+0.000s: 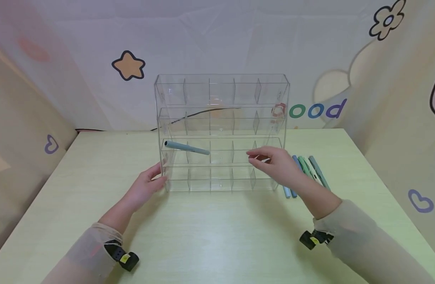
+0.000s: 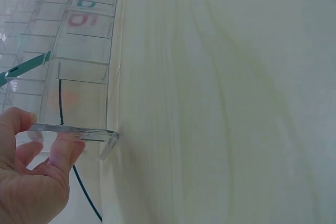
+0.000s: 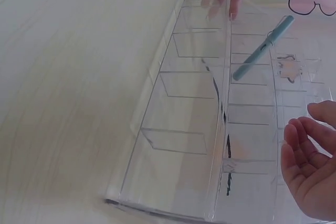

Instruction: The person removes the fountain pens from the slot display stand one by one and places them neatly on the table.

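A clear acrylic rack (image 1: 221, 173) with rows of small compartments stands upright on the table. My left hand (image 1: 144, 187) grips its left side wall low down; in the left wrist view, thumb and fingers pinch the clear edge. One grey-blue pen (image 1: 187, 148) lies slanted across the left part of the third row from the top, its thicker end to the left. My right hand (image 1: 272, 161) hovers before the right half of that row, apart from the pen. In the right wrist view its loosely bent fingers (image 3: 294, 153) hold nothing.
Several blue, green and white pens (image 1: 314, 169) lie on the table right of the rack, partly hidden by my right forearm. A printed cloth backdrop (image 1: 221, 39) hangs behind and along both sides. The pale table (image 1: 210, 236) extends in front of the rack.
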A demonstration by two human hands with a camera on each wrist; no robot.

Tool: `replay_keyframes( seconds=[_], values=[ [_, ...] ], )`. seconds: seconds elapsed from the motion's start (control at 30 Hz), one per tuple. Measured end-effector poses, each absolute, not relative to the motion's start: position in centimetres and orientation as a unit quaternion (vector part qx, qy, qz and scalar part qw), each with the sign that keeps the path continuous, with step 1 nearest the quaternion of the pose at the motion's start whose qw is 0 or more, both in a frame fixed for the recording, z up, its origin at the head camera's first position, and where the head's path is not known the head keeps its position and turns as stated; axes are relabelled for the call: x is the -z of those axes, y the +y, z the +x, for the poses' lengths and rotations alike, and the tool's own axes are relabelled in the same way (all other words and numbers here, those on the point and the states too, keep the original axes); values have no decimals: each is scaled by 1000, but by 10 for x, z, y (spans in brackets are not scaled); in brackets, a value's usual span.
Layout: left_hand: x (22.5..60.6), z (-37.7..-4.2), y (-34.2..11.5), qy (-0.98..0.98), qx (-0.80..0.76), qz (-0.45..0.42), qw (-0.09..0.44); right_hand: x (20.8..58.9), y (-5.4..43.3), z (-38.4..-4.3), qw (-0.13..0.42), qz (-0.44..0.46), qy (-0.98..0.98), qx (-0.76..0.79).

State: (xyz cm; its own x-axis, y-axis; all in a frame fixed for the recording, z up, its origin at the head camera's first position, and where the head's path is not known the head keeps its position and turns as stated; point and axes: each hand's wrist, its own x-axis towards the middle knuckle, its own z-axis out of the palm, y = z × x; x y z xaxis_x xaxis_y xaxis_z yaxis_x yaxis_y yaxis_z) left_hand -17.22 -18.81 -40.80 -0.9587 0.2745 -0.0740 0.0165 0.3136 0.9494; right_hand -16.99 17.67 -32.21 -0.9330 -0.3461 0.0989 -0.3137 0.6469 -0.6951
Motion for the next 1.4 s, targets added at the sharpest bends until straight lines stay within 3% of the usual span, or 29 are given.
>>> replay_keyframes(
  seconds=[1.4],
  values=[
    [405,-170,-187,800,-581,97,112,309,41,-214,27,-255,880,400]
  ],
)
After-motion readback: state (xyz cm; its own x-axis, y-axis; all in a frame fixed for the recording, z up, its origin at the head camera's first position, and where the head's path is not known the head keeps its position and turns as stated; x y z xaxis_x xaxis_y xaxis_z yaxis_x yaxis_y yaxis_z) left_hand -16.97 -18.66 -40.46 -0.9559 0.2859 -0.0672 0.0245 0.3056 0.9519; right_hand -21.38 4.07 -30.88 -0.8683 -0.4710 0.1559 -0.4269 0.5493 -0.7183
